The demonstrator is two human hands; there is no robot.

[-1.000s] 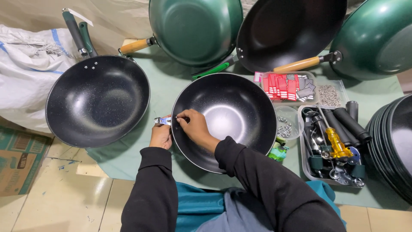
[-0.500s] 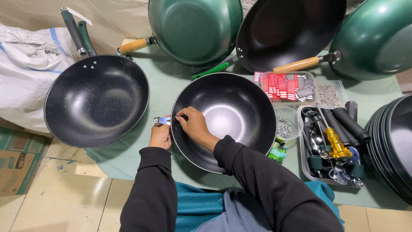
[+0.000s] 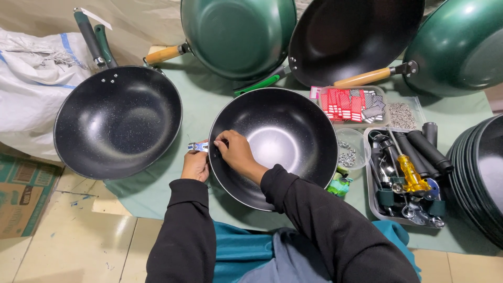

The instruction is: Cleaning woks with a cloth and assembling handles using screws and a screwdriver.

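A black handle-less wok [image 3: 285, 136] lies on the green mat in front of me. My left hand [image 3: 195, 164] pinches a small shiny metal bracket [image 3: 198, 147] against the outside of the wok's left rim. Reaching inside the same rim, my right hand [image 3: 236, 152] has its fingertips pressed to the wall opposite the bracket; whatever small part they hold is hidden.
A finished black wok with a dark handle [image 3: 118, 120] lies to the left. Green woks [image 3: 238, 31] and a black wok lean at the back. A tray [image 3: 374, 196] with handles and a yellow screwdriver [image 3: 411, 175], a cup of washers [image 3: 350, 152] and stacked woks [image 3: 479, 173] sit right.
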